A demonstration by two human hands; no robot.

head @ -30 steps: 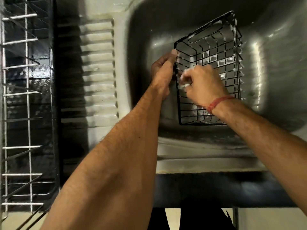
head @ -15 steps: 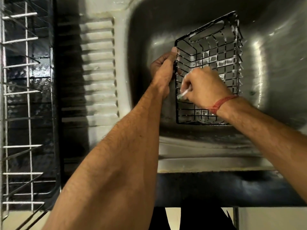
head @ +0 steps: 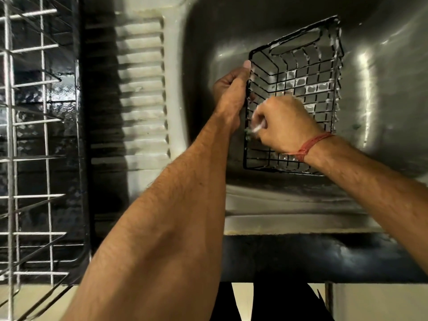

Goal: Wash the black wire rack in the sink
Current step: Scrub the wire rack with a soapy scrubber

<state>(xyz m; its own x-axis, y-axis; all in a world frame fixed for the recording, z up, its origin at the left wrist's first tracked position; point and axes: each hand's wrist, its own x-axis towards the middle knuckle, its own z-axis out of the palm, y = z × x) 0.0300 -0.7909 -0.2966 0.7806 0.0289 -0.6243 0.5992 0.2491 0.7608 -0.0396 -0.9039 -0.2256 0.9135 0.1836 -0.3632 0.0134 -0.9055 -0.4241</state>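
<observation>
Progress: mid-scrub, rinse pending | black wire rack (head: 298,72) sudsy in sink (head: 382,89) | left hand (head: 231,89) clamps its rim | right hand (head: 284,123) beside it, fisted around small scrubber (head: 256,129)

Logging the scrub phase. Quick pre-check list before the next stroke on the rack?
1. Black wire rack sits inside the sink: ok.
2. Left hand grips the rack's left rim: ok.
3. Right hand closed on a small scrubbing item inside the rack: ok; what it is: cannot tell.
4. Suds on the wires: ok.
5. Water running: cannot tell, no tap in view.
6. Far wall scrubbed: cannot tell.
</observation>
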